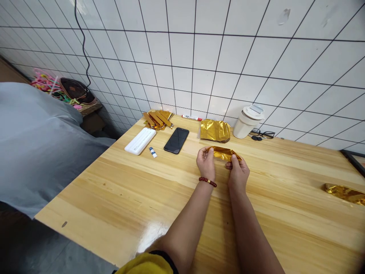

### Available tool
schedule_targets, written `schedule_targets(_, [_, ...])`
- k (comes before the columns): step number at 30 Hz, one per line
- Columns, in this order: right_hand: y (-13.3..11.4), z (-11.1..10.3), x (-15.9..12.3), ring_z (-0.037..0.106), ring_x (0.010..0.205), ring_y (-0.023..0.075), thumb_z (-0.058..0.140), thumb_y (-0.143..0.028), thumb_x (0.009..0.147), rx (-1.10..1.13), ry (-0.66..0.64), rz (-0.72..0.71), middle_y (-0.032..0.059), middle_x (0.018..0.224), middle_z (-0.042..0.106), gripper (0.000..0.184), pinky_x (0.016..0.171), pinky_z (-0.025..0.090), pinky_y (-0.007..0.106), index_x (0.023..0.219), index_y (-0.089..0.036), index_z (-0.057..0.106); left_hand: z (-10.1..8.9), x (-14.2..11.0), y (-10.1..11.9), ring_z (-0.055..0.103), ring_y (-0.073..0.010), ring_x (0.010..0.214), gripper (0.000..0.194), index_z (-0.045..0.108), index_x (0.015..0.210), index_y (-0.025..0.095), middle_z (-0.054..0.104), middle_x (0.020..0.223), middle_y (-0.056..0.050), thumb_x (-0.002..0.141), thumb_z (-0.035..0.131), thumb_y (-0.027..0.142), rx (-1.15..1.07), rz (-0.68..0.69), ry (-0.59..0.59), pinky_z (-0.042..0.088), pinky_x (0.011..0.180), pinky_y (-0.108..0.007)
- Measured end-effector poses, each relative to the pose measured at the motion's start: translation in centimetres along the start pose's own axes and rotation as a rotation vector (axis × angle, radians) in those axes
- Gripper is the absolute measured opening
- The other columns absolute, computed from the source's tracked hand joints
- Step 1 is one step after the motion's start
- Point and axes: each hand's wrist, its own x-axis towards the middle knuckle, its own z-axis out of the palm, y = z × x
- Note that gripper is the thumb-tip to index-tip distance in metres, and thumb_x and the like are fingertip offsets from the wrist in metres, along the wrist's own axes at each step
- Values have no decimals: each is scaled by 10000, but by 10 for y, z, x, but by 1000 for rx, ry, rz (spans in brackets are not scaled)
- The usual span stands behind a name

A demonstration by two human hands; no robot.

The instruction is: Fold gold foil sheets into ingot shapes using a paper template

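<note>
Nearest us: a yellow sleeve [146, 264] with dark trim, then a red-brown bead bracelet [207, 182] on our left wrist. Our left hand [205, 163] pinches the left end of a folded gold foil strip [224, 153], thumb on top; our right hand [239, 173] grips the right end the same way. Strip spans both hands over the wooden table [114, 213]; can't tell if its underside touches. Off to the right, by the frame edge, another gold foil piece [346, 195] lies flat.

Beyond our hands, left to right: white power bank [140, 141], small blue-and-white tube [153, 152], black phone [176, 140], all apart. Farther: loose pile of gold strips [158, 119], red-capped marker [192, 118], gold foil stack [215, 130] just past our strip, white lidded cup [246, 123], dark glasses [262, 134]. White tiled wall [208, 49] behind.
</note>
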Motion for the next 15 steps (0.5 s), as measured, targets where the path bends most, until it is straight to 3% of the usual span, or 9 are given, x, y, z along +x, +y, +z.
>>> schedule_targets(7, [0, 0, -3, 501, 539, 107, 685, -514, 770, -65, 11, -9, -37, 547, 577, 420, 562, 413, 253, 932, -129, 734, -2, -3, -4, 663, -194, 884, 268, 737, 939, 171, 747, 949, -70, 799, 661, 387, 108, -33, -75, 509, 849, -326])
schedule_targets(15, [2, -1, 0, 499, 545, 105, 716, -505, 744, -56, 1, -20, -30, 594, 598, 458, 565, 430, 258, 997, -124, 728, 0, -7, 4, 671, -222, 988, 274, 757, 993, 144, 752, 1033, -101, 831, 649, 338, 198, 16, -97, 497, 943, -355])
